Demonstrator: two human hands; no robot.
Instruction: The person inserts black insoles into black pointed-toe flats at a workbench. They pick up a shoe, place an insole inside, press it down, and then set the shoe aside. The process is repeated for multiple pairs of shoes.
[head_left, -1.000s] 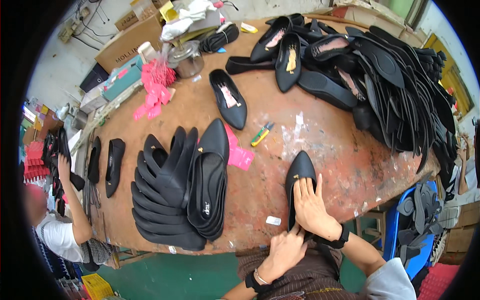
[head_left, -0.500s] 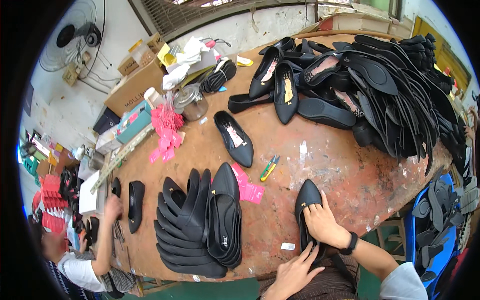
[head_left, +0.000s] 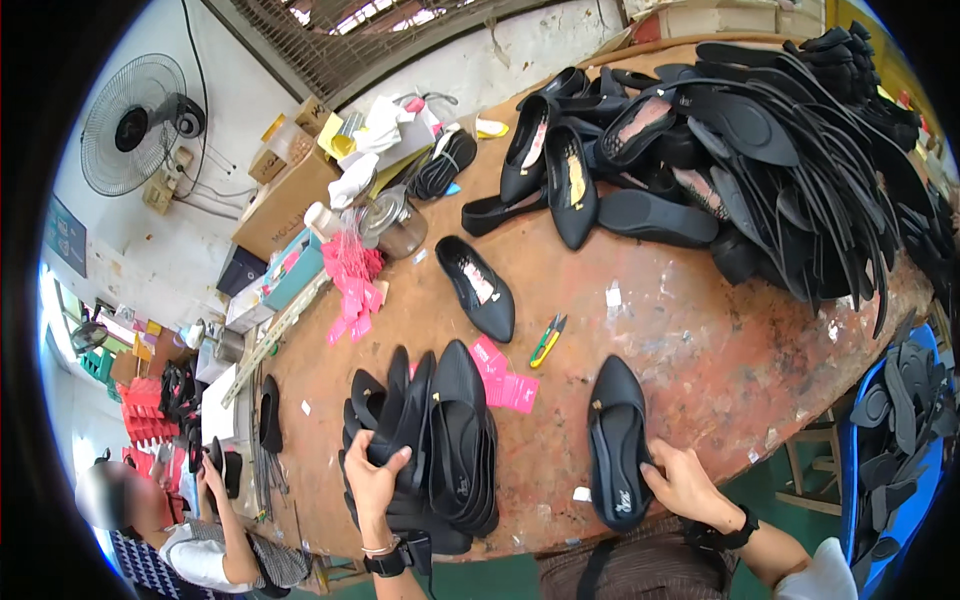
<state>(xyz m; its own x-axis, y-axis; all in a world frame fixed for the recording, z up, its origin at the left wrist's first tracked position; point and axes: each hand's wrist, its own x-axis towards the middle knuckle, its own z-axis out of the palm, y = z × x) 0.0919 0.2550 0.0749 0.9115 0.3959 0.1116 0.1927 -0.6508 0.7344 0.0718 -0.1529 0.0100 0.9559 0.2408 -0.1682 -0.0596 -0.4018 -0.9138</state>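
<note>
Near the front edge of the table, a black pointed flat shoe (head_left: 617, 395) with a small gold ornament lies sole down, toe away from me. My right hand (head_left: 690, 485) pinches its right side close to the heel. To the left stand black flat shoes nested tightly in a stack (head_left: 460, 385). My left hand (head_left: 374, 480) reaches into the left part of that stack, thumb and fingers closed round one of the shoes; my palm hides part of it. A single flat shoe (head_left: 490, 312) with a pinkish paper inside lies beyond the stack.
Pink tags (head_left: 513, 390) and yellow-green thread snips (head_left: 548, 340) lie mid-table. A big heap of black shoes and insoles (head_left: 740, 150) fills the far right. A blue bin (head_left: 850, 480) of insoles stands right of the table. A co-worker (head_left: 215, 550) sits at the left.
My left hand has left the single shoe and gone left to the stack. My right hand has moved from inside the shoe to its right side. The co-worker's arms have shifted.
</note>
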